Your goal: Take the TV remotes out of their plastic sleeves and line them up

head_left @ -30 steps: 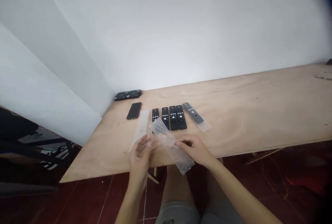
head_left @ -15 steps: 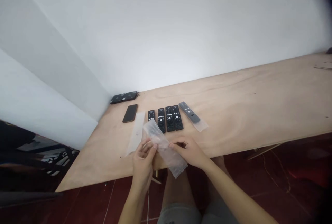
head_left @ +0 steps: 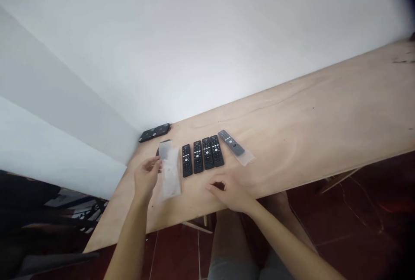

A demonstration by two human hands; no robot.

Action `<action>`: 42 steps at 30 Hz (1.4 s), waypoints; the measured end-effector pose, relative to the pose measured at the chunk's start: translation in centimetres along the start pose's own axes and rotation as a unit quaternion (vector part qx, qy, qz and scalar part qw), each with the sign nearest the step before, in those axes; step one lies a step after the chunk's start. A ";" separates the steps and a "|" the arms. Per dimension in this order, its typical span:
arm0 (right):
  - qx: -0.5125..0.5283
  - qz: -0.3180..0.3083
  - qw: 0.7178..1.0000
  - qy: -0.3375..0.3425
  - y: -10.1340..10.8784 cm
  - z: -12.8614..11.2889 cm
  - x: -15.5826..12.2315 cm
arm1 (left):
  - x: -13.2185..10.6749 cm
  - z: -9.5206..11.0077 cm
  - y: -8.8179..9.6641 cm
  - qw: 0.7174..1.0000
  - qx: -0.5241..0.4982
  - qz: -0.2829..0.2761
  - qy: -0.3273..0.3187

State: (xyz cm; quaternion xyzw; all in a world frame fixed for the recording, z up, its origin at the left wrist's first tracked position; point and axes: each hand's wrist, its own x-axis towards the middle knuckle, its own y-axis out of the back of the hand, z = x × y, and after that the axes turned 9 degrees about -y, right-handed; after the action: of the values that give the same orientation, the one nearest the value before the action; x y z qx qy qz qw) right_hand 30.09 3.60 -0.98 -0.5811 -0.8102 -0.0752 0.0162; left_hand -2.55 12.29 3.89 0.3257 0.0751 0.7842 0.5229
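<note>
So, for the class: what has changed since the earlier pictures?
The left hand and right hand have let go of the clear plastic sleeve held between them and moved apart, the left toward the phone, now mostly covered by a sleeve. The four black remotes stayed in their row.

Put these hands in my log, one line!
left hand: beside clear plastic sleeve | right hand: empty, over plywood table | four black remotes: in row
</note>
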 end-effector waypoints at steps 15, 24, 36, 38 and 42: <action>-0.022 0.096 0.995 0.012 1.1 1.1 0.4 | -2.4 -3.7 -0.2 0.995 0.097 0.003 -0.027; -0.420 0.272 0.865 -0.040 9.4 1.9 5.0 | -6.6 -2.4 0.3 0.985 0.122 0.101 -0.072; -0.327 0.069 0.940 -0.067 20.4 1.5 -7.2 | -9.0 -0.3 -1.2 0.960 0.096 0.159 -0.209; -0.306 0.033 0.948 -0.080 20.5 0.7 -7.9 | -10.1 0.9 -2.7 0.951 0.081 0.133 -0.267; -0.261 -0.054 0.963 -0.038 17.0 -0.4 -5.8 | -12.1 4.6 -6.0 0.918 0.034 -0.076 -0.388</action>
State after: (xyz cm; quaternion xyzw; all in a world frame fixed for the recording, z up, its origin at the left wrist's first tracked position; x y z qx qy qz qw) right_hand 47.97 3.39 0.55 -0.5233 -0.7925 -0.2623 -0.1709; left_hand 7.70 3.46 -0.52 0.6151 -0.0824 0.5516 0.5573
